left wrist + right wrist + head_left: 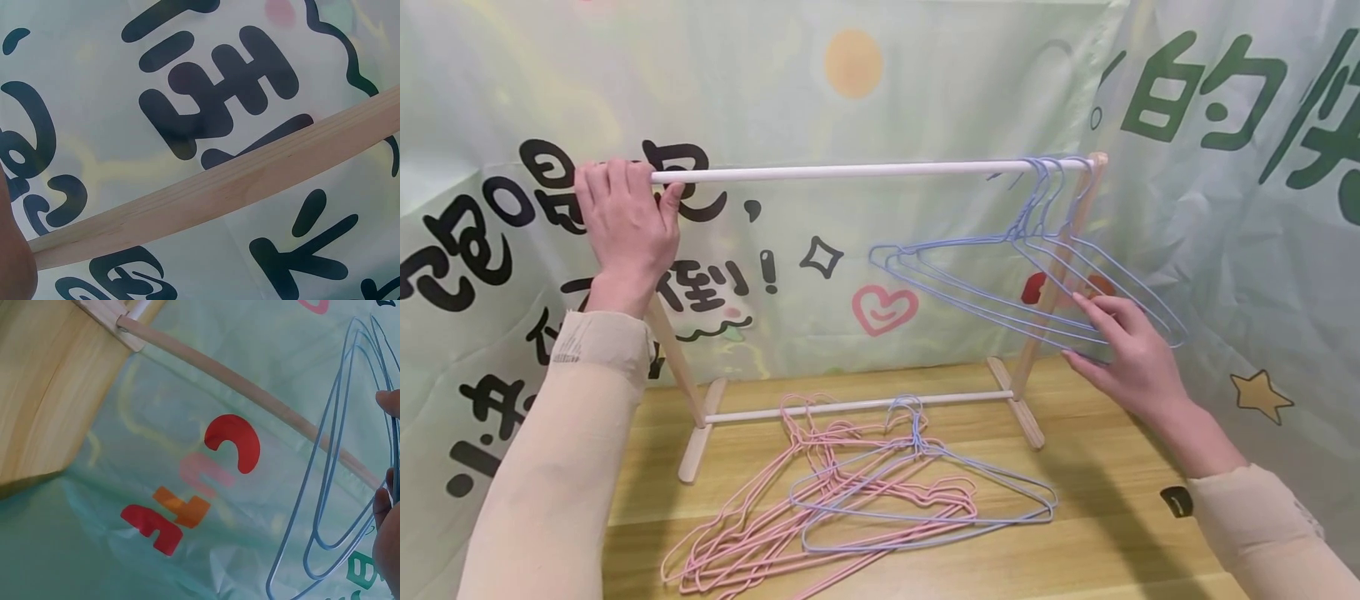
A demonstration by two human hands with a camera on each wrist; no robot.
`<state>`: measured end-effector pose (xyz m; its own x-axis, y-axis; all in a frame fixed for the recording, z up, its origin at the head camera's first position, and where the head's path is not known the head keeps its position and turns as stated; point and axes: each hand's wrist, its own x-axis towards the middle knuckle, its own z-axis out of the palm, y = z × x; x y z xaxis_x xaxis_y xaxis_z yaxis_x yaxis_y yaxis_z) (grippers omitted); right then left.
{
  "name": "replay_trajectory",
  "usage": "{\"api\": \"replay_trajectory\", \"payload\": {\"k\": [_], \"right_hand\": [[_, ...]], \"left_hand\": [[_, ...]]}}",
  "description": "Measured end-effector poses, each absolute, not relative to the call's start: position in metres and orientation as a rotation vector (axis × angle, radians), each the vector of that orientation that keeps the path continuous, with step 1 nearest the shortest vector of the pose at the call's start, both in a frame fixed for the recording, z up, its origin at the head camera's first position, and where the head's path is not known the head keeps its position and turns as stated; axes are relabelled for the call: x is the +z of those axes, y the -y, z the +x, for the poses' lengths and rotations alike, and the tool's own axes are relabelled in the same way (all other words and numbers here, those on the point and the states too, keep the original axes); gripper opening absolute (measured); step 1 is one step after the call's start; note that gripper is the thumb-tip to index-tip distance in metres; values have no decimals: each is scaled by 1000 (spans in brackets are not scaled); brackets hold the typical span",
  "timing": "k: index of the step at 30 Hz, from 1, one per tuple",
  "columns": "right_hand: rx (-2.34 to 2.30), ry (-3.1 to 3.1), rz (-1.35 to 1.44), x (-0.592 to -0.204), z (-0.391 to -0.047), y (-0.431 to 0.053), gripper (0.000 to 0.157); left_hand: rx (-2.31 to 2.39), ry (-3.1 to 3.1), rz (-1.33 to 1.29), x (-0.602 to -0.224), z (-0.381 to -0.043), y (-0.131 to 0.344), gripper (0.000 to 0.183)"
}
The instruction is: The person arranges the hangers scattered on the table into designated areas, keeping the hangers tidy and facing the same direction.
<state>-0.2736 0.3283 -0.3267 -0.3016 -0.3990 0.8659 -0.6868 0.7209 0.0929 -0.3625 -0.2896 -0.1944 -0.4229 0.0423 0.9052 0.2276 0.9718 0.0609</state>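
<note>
My left hand (625,212) grips the left end of the rack's white top rail (850,172), fingers over it and thumb alongside. Several light blue wire hangers (962,242) hang by their hooks near the rail's right end. My right hand (1135,358) pinches the lower right part of these hangers between thumb and fingers; in the right wrist view the thumb and fingers (387,550) show only at the right edge, around the wires. On the table below, pink hangers (827,477) lie in a tangled pile with a couple of blue hangers (916,446) on top.
The rack's wooden left post (679,367) and right post (1072,223) stand on flat wooden feet, joined low down by a white bar (850,406). Behind and beside the wooden table (1105,483) hangs a pale green printed cloth (760,75).
</note>
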Motion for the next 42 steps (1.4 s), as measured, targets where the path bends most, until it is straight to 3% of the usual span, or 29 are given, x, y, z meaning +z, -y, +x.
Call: {"api": "replay_trajectory", "payload": {"k": [28, 42], "right_hand": [[358, 1916, 703, -340, -280, -335, 68], [487, 1836, 695, -365, -265, -320, 71]], "left_hand": [[-209, 2012, -191, -194, -362, 288, 62], [-205, 2012, -186, -195, -362, 290, 62]]}}
